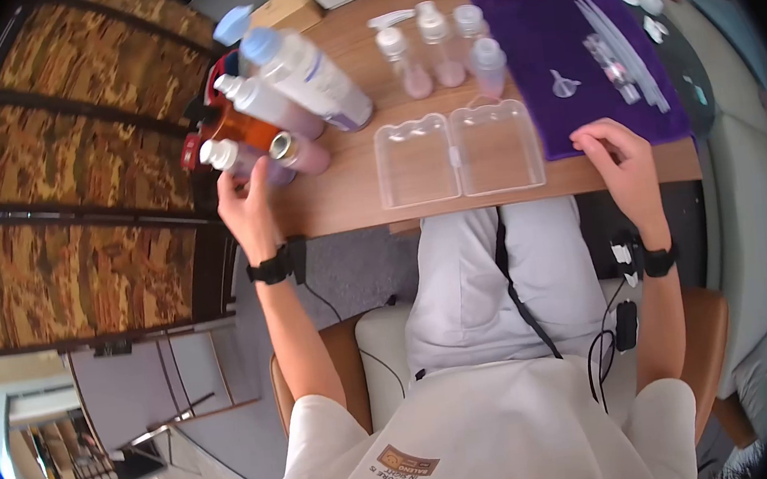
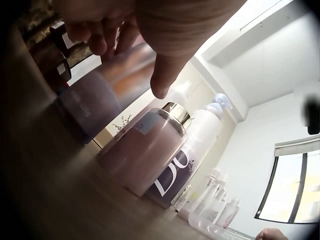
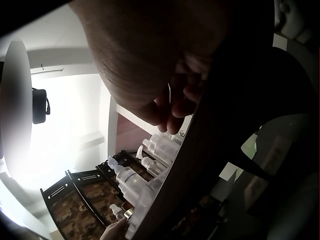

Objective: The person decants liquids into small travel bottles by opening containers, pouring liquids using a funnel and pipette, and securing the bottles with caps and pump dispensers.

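- Left hand [image 1: 249,218]: the thumb is standing apart from the fingers, and the grip is opening around the upper part of a white-capped bottle [image 1: 249,157]; whether the fingertips are pressing on it, the onlooker cannot tell.
- White-capped bottle: it is standing on the table [image 1: 341,192] within the gap of the left grip, its lower body showing below the fingers.
- Pink bottle [image 1: 307,154]: it is standing just beside the left thumb, showing a shiny metallic collar.
- Pump bottles [image 1: 315,80]: they are standing beyond the left grip, the larger one bearing a pale blue pump.
- Right hand [image 1: 620,158]: the fingers are curling loosely, bunched near the thumb, and are holding nothing visible; the hand is hovering at the near edge of a purple cloth [image 1: 535,36], contact being unclear.
- Funnel [image 1: 563,83]: it is lying on the cloth, beyond the right fingertips.
- Clear case [image 1: 418,166]: it is lying open between the two hands, with small bottles [image 1: 447,60] standing behind it.
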### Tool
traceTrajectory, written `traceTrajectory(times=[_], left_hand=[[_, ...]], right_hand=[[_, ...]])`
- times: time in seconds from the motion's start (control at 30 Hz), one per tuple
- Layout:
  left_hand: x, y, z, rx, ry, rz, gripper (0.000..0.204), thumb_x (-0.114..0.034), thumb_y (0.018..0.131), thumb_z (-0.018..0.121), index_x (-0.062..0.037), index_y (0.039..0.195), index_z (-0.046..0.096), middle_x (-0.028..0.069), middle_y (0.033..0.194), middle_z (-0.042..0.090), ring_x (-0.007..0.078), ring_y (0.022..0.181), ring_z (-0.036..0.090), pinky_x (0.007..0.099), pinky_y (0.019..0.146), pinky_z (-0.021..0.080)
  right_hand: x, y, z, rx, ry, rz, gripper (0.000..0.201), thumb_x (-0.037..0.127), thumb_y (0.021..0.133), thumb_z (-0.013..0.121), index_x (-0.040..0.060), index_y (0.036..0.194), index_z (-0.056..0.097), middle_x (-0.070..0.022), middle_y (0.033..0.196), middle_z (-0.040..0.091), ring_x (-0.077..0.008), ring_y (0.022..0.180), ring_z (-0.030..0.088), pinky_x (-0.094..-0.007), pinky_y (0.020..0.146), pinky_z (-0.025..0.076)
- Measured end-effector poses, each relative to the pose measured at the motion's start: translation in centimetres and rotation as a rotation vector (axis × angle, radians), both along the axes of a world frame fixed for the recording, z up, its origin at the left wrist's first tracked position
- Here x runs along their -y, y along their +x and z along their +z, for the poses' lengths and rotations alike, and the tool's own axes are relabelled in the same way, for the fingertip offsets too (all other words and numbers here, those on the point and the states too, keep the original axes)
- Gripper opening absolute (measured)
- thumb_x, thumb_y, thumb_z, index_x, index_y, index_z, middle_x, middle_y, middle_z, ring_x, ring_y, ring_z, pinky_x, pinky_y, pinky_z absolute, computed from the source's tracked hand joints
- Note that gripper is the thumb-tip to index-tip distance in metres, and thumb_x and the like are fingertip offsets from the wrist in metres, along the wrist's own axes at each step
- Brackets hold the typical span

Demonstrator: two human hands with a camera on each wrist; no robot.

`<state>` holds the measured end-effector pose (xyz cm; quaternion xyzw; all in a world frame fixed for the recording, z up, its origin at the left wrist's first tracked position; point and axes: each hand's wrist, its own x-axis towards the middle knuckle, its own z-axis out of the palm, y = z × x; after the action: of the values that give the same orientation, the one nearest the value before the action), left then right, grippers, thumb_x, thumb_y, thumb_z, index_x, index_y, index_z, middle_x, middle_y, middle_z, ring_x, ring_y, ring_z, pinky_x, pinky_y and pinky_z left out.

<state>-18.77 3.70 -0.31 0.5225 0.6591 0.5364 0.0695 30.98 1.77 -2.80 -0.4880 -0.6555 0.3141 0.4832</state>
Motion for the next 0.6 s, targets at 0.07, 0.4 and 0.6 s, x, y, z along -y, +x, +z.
traceTrajectory(times=[0.07,0.4,0.6], left_hand=[[0.1,-0.1,0.2,-0.036,-0.014,0.024,0.029,-0.024,0.094,0.083,0.0012,0.105,0.071,0.0,0.086,0.067,0.0081,0.076,0.054,0.0265,0.07,0.045],[6.4,2.5,4.6,0.255,0.024,-0.197,0.03,-0.006,0.096,0.074,0.0045,0.124,0.069,0.0051,0.113,0.073,0.0127,0.102,0.066,0.0294,0.093,0.05],[5.9,9.9,5.4,0.405,-0.073,-0.6,0.042,0.001,0.087,0.079,0.0059,0.127,0.068,0.0077,0.12,0.072,0.0172,0.11,0.066,0.0333,0.099,0.05]], right_hand=[[-0.1,0.0,-0.1,-0.009,0.037,0.001,0.01,0.005,0.099,0.071,-0.0025,0.103,0.075,-0.0028,0.091,0.071,-0.0056,0.073,0.056,-0.0222,0.063,0.041],[-0.1,0.0,-0.1,0.02,0.038,-0.024,0.008,0.006,0.097,0.073,-0.0012,0.1,0.075,-0.0007,0.086,0.068,-0.0056,0.069,0.051,-0.0234,0.059,0.037],[0.0,-0.1,0.2,0.017,0.071,-0.017,0.008,0.006,0.096,0.073,-0.0009,0.1,0.076,-0.0013,0.087,0.069,-0.0059,0.068,0.051,-0.0238,0.059,0.037]])
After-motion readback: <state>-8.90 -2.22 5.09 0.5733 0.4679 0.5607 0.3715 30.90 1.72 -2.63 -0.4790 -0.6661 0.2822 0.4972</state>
